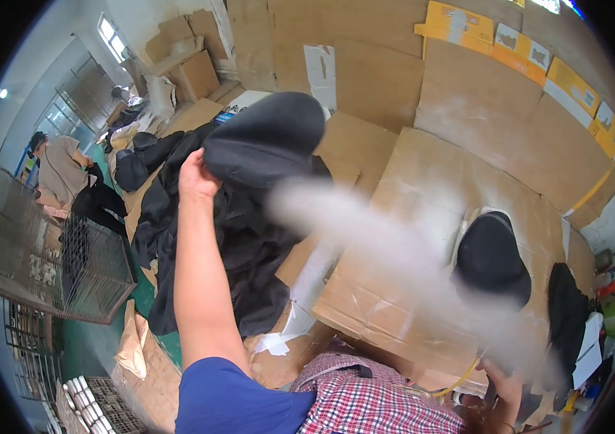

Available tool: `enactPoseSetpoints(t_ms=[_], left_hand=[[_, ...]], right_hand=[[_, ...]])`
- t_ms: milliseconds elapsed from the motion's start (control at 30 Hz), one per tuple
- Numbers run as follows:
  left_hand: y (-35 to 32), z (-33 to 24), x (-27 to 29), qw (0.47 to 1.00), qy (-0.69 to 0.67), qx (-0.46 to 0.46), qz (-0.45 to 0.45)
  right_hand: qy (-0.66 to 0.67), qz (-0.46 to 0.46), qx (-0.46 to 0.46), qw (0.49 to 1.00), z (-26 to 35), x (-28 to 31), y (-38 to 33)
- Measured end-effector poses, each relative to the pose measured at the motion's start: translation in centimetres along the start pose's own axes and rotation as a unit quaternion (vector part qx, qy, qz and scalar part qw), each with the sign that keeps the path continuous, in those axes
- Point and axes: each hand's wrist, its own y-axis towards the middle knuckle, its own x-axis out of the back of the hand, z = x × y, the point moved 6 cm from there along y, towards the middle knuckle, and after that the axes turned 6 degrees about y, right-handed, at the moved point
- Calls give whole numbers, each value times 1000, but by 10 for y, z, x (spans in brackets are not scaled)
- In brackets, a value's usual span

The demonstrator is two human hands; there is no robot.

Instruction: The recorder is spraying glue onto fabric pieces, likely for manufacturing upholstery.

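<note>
My left hand (198, 176), arm stretched out, is closed on the near left edge of a black hat body (268, 137), a soft, dented, felt-like piece. It is held above a heap of black cloth (228, 260). A blurred whitish plume (394, 239), like steam or spray, runs from lower right up to the hat body. My right hand (504, 387) is low at the right, its fingers curled beside a thin yellow hose (459, 377); haze hides what it grips. A second black hat body (494, 260) with a pale edge sits on the cardboard-covered table (372, 289).
Cardboard panels (365, 72) stand behind the table. A wire cage (98, 267) is at the left, with a person (61, 170) bending beyond it. More black pieces (152, 152) lie at far left. Black cloth (566, 311) hangs at the table's right edge.
</note>
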Motion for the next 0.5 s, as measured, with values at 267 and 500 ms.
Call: enactPoseSetpoints(t_ms=[267, 500], left_hand=[[-4, 20, 224, 943, 14, 46, -330], [-75, -26, 168, 575, 705, -112, -399]], right_hand=[[-5, 12, 48, 999, 21, -51, 25], [-21, -12, 63, 998, 25, -38, 4]])
